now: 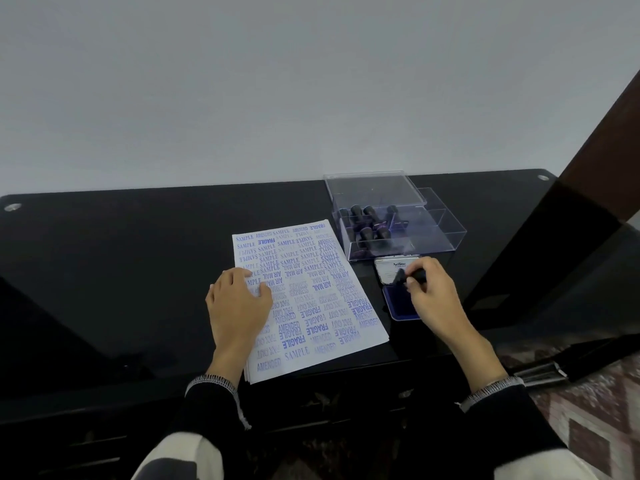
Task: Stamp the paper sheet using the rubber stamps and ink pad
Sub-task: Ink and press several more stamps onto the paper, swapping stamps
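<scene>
The rubber stamp sits pinched in the grip of the right hand, just above the open ink pad at about 3 o'clock of the paper sheet. It looks small, light and rigid, best taken by its dark handle, keeping fingers off the inked face. The left hand lies spread flat on the sheet's 9 o'clock edge; thin paper would likely slide on the glossy table. More stamps fill the clear box at 1 o'clock

"Artline" on ink pad lid; "SAMPLE"
</scene>
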A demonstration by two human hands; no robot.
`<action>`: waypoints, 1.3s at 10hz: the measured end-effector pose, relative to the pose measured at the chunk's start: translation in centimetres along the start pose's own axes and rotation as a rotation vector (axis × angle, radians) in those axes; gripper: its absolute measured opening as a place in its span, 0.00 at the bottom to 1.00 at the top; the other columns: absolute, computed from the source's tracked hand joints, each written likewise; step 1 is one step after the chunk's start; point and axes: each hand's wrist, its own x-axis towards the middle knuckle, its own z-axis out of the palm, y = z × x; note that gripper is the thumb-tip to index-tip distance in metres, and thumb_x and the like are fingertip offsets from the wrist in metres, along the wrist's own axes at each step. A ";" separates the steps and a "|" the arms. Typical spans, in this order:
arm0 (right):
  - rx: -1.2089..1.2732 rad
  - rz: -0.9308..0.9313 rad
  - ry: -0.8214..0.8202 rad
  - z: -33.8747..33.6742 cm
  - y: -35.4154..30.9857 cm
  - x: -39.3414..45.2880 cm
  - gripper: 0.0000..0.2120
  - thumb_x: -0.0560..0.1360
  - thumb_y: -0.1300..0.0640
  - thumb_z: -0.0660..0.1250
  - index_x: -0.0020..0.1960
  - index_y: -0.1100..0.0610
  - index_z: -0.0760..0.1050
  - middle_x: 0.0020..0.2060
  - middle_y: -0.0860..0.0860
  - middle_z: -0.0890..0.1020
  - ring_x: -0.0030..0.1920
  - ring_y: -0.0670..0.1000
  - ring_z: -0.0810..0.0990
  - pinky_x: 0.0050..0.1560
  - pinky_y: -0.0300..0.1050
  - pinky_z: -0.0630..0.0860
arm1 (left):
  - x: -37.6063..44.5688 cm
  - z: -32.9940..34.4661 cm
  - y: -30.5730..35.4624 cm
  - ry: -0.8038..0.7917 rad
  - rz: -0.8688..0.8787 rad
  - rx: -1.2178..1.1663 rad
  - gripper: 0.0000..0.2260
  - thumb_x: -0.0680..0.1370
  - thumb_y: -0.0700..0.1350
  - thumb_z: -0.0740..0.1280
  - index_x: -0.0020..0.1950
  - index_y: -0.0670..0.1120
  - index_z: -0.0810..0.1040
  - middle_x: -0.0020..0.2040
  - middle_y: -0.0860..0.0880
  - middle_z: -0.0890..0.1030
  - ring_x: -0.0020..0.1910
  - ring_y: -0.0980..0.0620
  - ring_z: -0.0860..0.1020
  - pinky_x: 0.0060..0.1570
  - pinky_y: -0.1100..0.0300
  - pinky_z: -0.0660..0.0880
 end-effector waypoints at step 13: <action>-0.615 -0.153 -0.490 0.0 -0.8 2.5 0.11 0.73 0.70 0.63 0.47 0.56 0.67 0.48 0.51 0.72 0.45 0.50 0.71 0.42 0.40 0.68 | 0.1 0.1 -0.1 -0.004 0.002 0.001 0.15 0.76 0.50 0.67 0.60 0.45 0.74 0.61 0.48 0.76 0.64 0.47 0.72 0.71 0.46 0.61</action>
